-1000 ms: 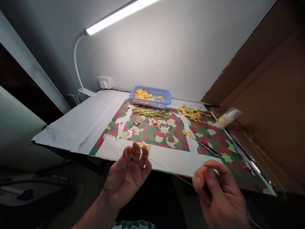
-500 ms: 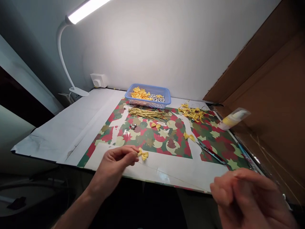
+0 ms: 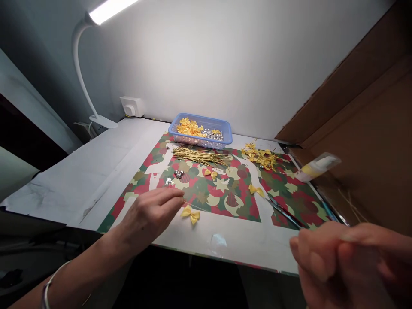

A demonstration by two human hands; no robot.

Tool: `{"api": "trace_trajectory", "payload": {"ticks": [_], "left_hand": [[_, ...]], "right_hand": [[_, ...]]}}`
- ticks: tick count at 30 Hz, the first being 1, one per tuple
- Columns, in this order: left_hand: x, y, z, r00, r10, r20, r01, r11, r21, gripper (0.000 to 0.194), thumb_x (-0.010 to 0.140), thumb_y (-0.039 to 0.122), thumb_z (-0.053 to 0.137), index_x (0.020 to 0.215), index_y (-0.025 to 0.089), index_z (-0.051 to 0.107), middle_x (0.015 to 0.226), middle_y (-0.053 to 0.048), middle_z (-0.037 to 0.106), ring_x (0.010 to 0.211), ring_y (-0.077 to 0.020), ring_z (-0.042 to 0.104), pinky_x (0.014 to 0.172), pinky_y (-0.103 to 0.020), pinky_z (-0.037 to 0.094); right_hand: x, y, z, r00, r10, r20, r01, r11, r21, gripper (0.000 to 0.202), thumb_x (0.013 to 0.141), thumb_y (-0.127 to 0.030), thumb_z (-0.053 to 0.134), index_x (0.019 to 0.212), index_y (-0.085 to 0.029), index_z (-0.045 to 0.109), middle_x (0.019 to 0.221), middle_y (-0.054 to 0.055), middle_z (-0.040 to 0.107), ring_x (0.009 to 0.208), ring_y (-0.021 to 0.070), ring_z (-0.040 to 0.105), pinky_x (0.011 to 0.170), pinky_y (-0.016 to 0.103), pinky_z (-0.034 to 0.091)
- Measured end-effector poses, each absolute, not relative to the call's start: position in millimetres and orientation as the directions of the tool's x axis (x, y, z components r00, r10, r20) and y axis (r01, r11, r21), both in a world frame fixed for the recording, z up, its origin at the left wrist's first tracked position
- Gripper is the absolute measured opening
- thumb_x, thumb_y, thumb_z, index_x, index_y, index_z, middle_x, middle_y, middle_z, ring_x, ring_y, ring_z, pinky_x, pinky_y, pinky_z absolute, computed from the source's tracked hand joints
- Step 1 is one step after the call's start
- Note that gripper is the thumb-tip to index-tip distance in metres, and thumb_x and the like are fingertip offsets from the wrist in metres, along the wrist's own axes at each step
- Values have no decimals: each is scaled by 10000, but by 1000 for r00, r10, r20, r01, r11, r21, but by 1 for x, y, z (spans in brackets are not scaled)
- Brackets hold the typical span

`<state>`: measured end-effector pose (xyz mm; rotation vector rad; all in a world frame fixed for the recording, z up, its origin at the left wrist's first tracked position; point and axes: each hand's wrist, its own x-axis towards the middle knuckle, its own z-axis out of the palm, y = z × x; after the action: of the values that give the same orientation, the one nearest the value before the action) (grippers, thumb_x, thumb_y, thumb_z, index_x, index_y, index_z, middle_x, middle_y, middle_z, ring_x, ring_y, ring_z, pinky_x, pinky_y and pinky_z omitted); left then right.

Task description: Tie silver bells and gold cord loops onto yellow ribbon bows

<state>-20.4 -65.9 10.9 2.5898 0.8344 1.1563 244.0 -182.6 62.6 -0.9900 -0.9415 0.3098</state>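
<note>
My left hand (image 3: 157, 210) is closed in a pinch at the front of the table. Between its fingertips is a thin thread (image 3: 189, 203), a short golden stretch of which shows to their right. A yellow ribbon bow (image 3: 191, 214) is just below those fingertips; whether it hangs or lies on the white surface I cannot tell. My right hand (image 3: 350, 262), blurred and close to the camera, has thumb and forefinger pressed together. The thread led toward it a moment ago, but its end there is hard to see. Two more bows, a middle one (image 3: 210, 174) and a right one (image 3: 256, 190), lie on the patterned sheet (image 3: 240, 206).
A blue basket (image 3: 200, 143) holds yellow bows and silver beads. Before it lie gold ties (image 3: 199, 155) and a silver bead cluster (image 3: 178, 174). Rightward are a pile of yellow bows (image 3: 260, 156), scissors (image 3: 285, 212), a bottle (image 3: 317, 167) and a cardboard wall (image 3: 363, 116). A lamp (image 3: 77, 64) stands left.
My left hand has lifted slightly and turned, its back now toward me, and the bow shows below its fingertips. My right hand has shifted right and closer to the camera.
</note>
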Motion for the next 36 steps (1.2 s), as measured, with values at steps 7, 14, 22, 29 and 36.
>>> {"api": "trace_trajectory", "payload": {"ticks": [7, 14, 22, 29, 36], "left_hand": [[-6, -56, 12, 393, 675, 625, 347, -738, 579, 157, 868, 82, 747, 754, 180, 702, 845, -48, 808, 739, -181, 772, 654, -247, 610], [1, -56, 9, 337, 805, 489, 277, -581, 765, 190, 827, 80, 752, 688, 187, 677, 797, -47, 780, 753, -197, 739, 705, -304, 580], [0, -74, 24, 362, 911, 196, 116, -253, 960, 250, 814, 187, 810, 662, 193, 611, 713, -10, 724, 673, -170, 711, 616, -274, 605], [-4, -78, 29, 507, 845, 171, 101, -255, 962, 166, 841, 170, 765, 695, 192, 689, 724, -15, 768, 691, -182, 744, 638, -266, 614], [-10, -79, 22, 662, 695, 279, 146, -485, 862, 175, 945, 125, 636, 836, 180, 761, 862, -59, 795, 783, -192, 753, 712, -263, 573]], "right_hand": [[237, -174, 80, 538, 659, 525, 144, 541, -828, 90, 959, -142, 646, 983, -218, 685, 678, -28, 599, 531, 121, 514, 455, 256, 396], [237, -172, 86, 528, 633, 566, 198, 556, -807, 107, 952, -124, 630, 940, -217, 681, 609, -29, 592, 494, 129, 496, 409, 262, 348], [255, -161, 71, 541, 695, 473, 46, 537, -842, 97, 922, -165, 684, 968, -239, 728, 592, -26, 567, 463, 120, 463, 425, 253, 335], [267, -160, 60, 538, 757, 371, -47, 467, -883, 83, 870, -242, 762, 946, -249, 730, 529, -37, 538, 428, 104, 405, 394, 208, 270], [262, -169, 75, 630, 642, 437, 96, 494, -864, 86, 867, -180, 721, 931, -236, 734, 537, -16, 557, 466, 139, 470, 437, 256, 378]]}}
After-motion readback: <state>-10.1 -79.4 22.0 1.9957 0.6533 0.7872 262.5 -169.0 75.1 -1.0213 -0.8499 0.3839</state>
